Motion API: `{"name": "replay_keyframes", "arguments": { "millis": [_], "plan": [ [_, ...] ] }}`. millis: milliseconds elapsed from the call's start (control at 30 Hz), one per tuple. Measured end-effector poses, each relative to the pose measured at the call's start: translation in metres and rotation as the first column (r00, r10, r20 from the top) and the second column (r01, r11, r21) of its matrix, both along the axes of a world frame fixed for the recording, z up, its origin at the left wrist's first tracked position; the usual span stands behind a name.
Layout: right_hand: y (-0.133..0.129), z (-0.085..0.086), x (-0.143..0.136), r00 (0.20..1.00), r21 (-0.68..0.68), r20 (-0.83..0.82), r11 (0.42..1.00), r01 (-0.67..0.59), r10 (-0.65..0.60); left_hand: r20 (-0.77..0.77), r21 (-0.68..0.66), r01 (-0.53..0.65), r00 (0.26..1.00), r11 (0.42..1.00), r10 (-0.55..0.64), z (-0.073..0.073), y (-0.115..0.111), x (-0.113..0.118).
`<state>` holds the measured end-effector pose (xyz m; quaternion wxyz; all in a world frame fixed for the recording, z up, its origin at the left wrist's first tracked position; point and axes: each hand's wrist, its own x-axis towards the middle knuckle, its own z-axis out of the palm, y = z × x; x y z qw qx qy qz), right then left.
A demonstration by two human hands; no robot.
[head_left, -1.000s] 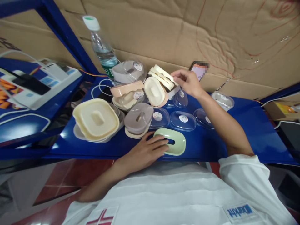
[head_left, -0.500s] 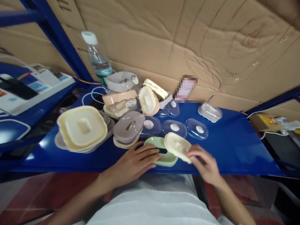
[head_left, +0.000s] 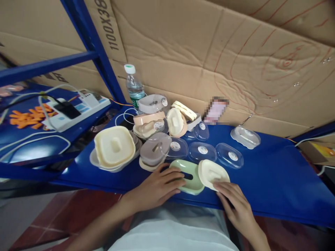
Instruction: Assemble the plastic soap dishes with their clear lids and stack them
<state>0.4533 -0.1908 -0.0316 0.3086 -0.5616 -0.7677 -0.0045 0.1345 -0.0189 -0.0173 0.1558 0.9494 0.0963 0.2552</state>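
— What is different from a second ago?

— The right hand [head_left: 237,205] was up at the back pile then, pinching a cream insert out of the stack. Now it is down at the front edge of the blue tabletop [head_left: 274,181], and the cream insert [head_left: 212,170] lies tilted against the green soap dish [head_left: 187,171], touching its right rim.

— Is it in the dish yet?

— No, it only overlaps the edge. The fingers [head_left: 222,188] of the right hand grip its near side. The left hand [head_left: 157,186] has stayed flat on the dish, fingers spread open, pinning it down.

— So what does that suggest?

— Likely the insert is about to be seated in the dish.
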Motion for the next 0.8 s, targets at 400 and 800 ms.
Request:
{"name": "replay_keyframes", "arguments": {
  "millis": [400, 800],
  "plan": [
    [-0.020, 0.015, -0.005, 0.997, -0.182, -0.035, 0.981, 0.063, -0.070, 0.082, 0.007, -0.052, 0.995, 0.999, 0.051, 0.003, 0.001, -0.002],
    [0.010, 0.017, -0.022, 0.988, 0.049, -0.127, 0.996, -0.079, 0.085, 0.073, 0.171, -0.138, 0.989, 0.975, 0.128, 0.005, -0.016, 0.011]
  ]
}}
